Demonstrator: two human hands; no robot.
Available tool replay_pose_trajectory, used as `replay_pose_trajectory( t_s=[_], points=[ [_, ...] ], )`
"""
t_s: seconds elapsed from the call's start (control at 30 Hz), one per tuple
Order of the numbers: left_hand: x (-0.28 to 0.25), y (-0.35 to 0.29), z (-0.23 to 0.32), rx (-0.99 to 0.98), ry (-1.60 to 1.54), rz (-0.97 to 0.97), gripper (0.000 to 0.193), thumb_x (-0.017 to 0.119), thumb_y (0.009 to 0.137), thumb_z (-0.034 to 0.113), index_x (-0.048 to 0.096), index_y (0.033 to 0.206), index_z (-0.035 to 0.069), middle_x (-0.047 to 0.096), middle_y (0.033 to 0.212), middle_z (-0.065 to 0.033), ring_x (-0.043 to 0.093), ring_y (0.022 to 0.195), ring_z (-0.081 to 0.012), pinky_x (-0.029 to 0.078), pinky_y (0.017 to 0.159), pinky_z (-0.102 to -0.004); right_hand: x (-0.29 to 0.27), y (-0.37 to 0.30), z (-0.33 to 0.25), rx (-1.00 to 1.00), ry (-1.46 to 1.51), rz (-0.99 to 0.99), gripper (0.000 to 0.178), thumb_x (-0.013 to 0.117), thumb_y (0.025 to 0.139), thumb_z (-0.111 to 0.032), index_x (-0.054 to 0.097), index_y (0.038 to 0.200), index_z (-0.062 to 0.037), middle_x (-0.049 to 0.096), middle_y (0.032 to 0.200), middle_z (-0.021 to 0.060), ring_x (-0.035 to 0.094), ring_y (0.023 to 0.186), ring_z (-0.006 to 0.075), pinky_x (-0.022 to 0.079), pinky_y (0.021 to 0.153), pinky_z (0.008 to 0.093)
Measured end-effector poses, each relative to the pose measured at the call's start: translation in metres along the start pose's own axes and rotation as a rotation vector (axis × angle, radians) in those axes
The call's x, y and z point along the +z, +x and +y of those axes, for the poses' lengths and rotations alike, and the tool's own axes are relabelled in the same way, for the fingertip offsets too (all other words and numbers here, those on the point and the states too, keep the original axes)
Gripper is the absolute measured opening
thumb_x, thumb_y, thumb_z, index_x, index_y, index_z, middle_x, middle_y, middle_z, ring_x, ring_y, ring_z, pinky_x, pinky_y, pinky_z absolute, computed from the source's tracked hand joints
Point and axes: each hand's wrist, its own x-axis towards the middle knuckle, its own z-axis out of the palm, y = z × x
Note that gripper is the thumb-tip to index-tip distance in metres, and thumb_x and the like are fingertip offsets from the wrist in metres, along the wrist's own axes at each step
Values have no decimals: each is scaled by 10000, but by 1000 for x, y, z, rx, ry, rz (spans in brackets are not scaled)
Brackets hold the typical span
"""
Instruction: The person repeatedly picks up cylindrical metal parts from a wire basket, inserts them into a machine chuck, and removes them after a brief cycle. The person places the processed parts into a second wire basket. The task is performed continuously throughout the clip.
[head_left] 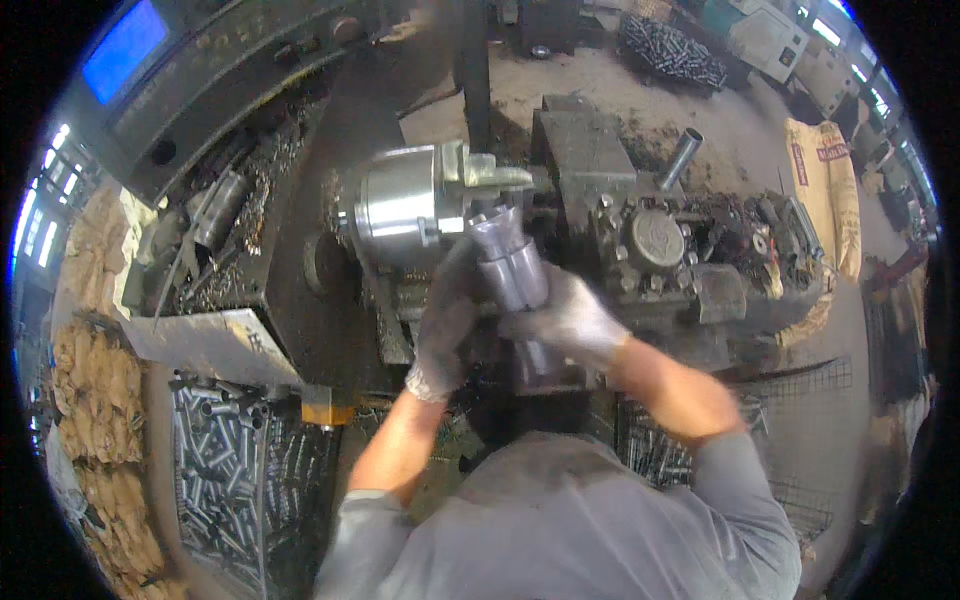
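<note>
In front of the lathe's bright chuck (400, 195), a small bundle of grey metal tubes (512, 270) is held at a tilt, its upper ends close to the chuck jaws. My right hand (575, 318), in a pale glove, is closed round the tubes from the right. Their lower ends show beneath it, and motion blur hides how many there are. My left hand (445, 325), in a darker, dirty glove, is raised along the tubes' left side. Its fingers are smeared and partly in shadow, so whether they grip is unclear.
Right of the chuck stands the tool post (655, 238); an upright tube (683, 158) rises behind it. Metal chips (235, 275) cover the machine's left side. A wire basket of tubes (215, 460) sits low left, with more tubes (660, 455) low right. A paper sack (828, 185) stands far right.
</note>
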Motion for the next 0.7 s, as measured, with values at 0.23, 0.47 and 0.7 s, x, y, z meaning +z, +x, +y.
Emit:
replay_pose_trajectory(
  t_s=[0.23, 0.47, 0.7],
  points=[
    [-72, 116, 10, 315, 2138, 30, 1042, 860, 661, 446, 441, 1514, 19, 532, 1480, -239, 479, 1412, -436, 296, 1243, -560, -162, 91, -49, -553, -1308, 203, 551, 775, 797, -204, 613, 1298, -42, 726, 1128, 253, 732, 1014, 426, 600, 866, 493],
    [-48, 159, 49, 107, 1932, -111, 914, 881, 682, 204, 477, 1480, 13, 567, 1457, -236, 514, 1384, -417, 397, 1204, -491, -162, 197, 3, -19, -1547, -293, 668, 884, 630, -319, 703, 1219, -63, 768, 1066, 204, 748, 1011, 373, 610, 828, 457],
    [-42, -102, -19, -366, 791, 640, 246, 741, 925, 207, 721, 1095, 30, 749, 1049, -116, 708, 992, -302, 558, 902, -411, -161, 229, 38, -236, -899, -498, 666, 862, 724, -384, 684, 1267, -41, 766, 1070, 207, 749, 894, 332, 585, 806, 447]
  ],
)
